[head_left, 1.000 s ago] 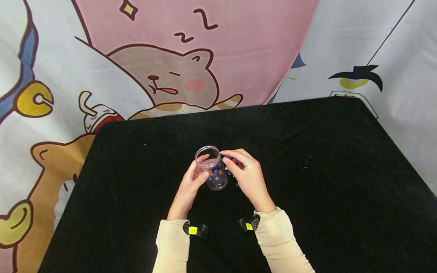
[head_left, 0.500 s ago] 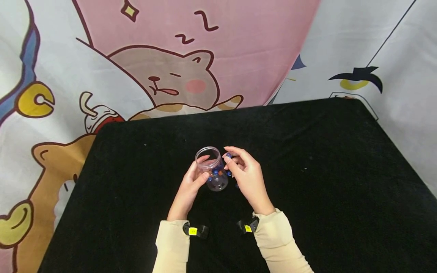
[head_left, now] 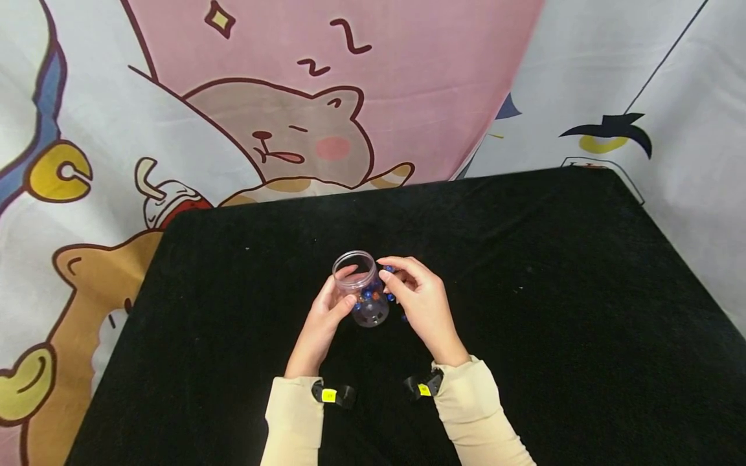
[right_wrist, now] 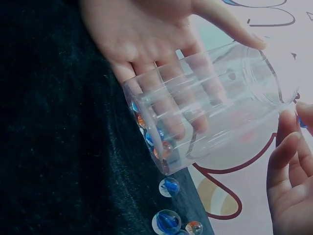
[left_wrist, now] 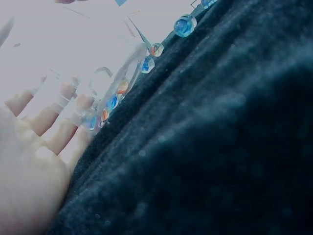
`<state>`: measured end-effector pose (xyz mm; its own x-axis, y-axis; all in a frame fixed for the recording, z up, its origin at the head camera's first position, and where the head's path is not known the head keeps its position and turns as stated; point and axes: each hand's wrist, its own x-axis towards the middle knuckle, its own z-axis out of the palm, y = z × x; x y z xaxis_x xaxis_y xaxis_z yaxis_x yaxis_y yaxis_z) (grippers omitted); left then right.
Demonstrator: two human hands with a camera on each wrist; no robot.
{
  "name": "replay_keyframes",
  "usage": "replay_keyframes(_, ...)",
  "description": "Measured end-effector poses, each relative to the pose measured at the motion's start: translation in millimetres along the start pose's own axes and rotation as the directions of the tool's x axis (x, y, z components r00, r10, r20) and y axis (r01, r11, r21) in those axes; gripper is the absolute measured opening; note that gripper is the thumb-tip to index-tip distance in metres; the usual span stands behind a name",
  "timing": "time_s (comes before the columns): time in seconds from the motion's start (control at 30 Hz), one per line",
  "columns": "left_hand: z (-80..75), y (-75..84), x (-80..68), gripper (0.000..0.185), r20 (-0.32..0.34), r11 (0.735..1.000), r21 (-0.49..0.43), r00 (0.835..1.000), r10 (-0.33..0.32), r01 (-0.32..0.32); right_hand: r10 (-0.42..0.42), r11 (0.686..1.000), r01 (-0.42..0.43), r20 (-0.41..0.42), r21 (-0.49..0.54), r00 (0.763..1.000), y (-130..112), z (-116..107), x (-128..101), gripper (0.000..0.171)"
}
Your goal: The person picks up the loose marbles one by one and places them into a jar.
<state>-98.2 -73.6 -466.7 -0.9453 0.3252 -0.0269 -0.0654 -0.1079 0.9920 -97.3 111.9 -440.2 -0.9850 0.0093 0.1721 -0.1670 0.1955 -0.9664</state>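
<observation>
A clear plastic jar (head_left: 362,285) stands upright on the black cloth, mouth open. My left hand (head_left: 344,286) grips its side, thumb in front and fingers behind, which shows through the wall in the right wrist view (right_wrist: 210,103). Several blue and orange glass marbles (right_wrist: 150,133) lie in its bottom. My right hand (head_left: 386,272) hovers just right of the rim, thumb and forefinger pinching a blue marble (head_left: 388,268). Loose marbles (right_wrist: 168,187) lie on the cloth beside the jar, also in the left wrist view (left_wrist: 186,25).
The black cloth (head_left: 524,272) covers the whole table, with wide bare stretches left, right and behind the jar. A cartoon-printed backdrop (head_left: 280,129) hangs close behind the far edge. Each wrist wears a black strap with a yellow tag (head_left: 329,394).
My right hand's fingertips have dipped slightly and come a little nearer the jar's rim, still pinching the marble. The jar and my left hand have stayed put.
</observation>
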Motion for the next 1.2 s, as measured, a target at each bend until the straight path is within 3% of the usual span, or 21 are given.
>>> replay_keyframes(0.17,-2.9,-8.8,2.3,0.043,-0.006,1.0,0.004,1.0,0.014,-0.014,0.03,0.999,-0.03,0.013,0.018,0.999,-13.7,-1.4,-2.0,0.022)
replay_keyframes(0.33,1.8,2.3,-0.4,0.043,0.0,1.0,0.022,1.0,0.011,-0.011,0.029,1.0,-0.029,0.003,0.01,1.0,-31.4,-3.4,-5.0,0.023)
replay_keyframes(0.7,3.6,8.1,-2.0,0.043,-0.002,0.999,0.032,1.0,0.011,-0.011,0.076,0.997,-0.075,-0.012,0.022,0.997,-29.8,-3.3,-5.0,0.019)
replay_keyframes(0.9,-0.5,-2.6,-3.0,0.044,-0.001,1.0,0.017,1.0,0.014,-0.014,0.124,0.992,-0.124,0.016,0.034,0.992,-23.6,-0.1,-7.5,0.017)
replay_keyframes(1.2,-5.7,-15.4,5.9,0.046,-0.008,0.999,-0.001,0.998,0.055,-0.055,0.076,0.997,-0.075,0.032,-0.013,0.997,-18.1,1.5,-3.4,0.014)
